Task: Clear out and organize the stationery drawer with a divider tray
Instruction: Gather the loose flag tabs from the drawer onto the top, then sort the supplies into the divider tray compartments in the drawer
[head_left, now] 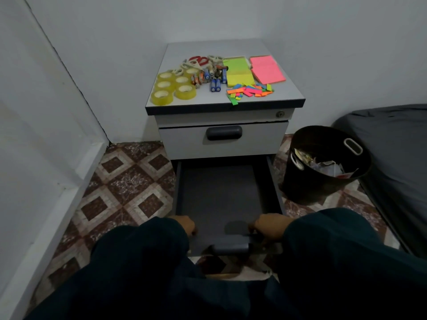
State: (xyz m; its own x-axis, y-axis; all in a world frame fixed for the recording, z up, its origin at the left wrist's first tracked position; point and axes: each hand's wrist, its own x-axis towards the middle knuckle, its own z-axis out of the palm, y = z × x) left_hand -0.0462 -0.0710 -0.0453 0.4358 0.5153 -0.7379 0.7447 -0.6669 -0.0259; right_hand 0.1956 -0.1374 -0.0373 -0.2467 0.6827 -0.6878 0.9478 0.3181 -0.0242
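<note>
The lower drawer (219,195) of a small grey cabinet is pulled far out, and its dark inside holds nothing. My left hand (184,225) and my right hand (270,227) both sit at the drawer's front edge, either side of its dark handle (231,248). Their fingers curl over the front panel. On the cabinet top (293,93) lie several yellow tape rolls (173,86), scissors (198,61), several batteries (211,77), green and yellow sticky notes (238,71), pink sticky notes (266,69) and loose coloured paper strips (249,91).
The upper drawer (223,139) is closed. A black bin (323,165) with paper scraps stands on the tiled floor to the right of the open drawer. A dark mattress (397,146) lies further right. White walls close in at the left and behind.
</note>
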